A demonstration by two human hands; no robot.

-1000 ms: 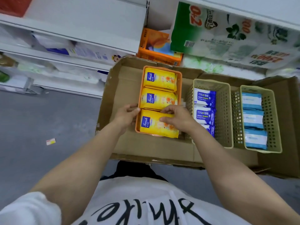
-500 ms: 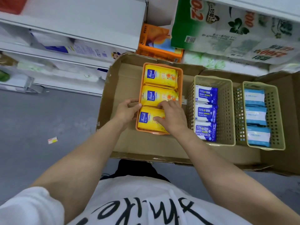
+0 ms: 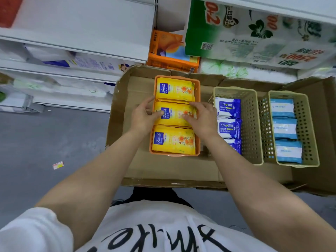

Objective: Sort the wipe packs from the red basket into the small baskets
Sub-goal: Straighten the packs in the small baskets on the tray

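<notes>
Three yellow plastic wipe packs lie in a row, far to near, in a small orange plastic basket [image 3: 197, 117]; the middle yellow wipe pack [image 3: 174, 113] sits between both hands. Left hand [image 3: 143, 118] at the basket's left rim, thumb on the pack's blue label, fingers reaching to the pack's far left corner, loosely curled round its edge. Right hand [image 3: 201, 117] on the pack's right end, thumb on its face, fingers over its far right corner; the pack's right edge and the basket wall there are hidden under it. Far yellow wipe pack [image 3: 175, 89] and near yellow wipe pack [image 3: 173, 140] lie untouched. Just right stands a beige perforated plastic basket [image 3: 251, 124] holding blue-and-white alcohol wipe packs [image 3: 228, 106]; the nearest of these is mostly hidden by the right forearm, so the count is uncertain. Further right, a second beige perforated basket [image 3: 307, 128] holds three light-blue wipe packs [image 3: 282, 108], print too blurred to read. All three baskets sit in a shallow brown cardboard box [image 3: 163, 168] on the grey floor [image 3: 45, 142], its right side cut off by the frame. Beyond it, white shelves [image 3: 72, 42] carry an orange tissue package [image 3: 169, 50] and a green-and-white paper roll bundle [image 3: 254, 33], partly cropped.
</notes>
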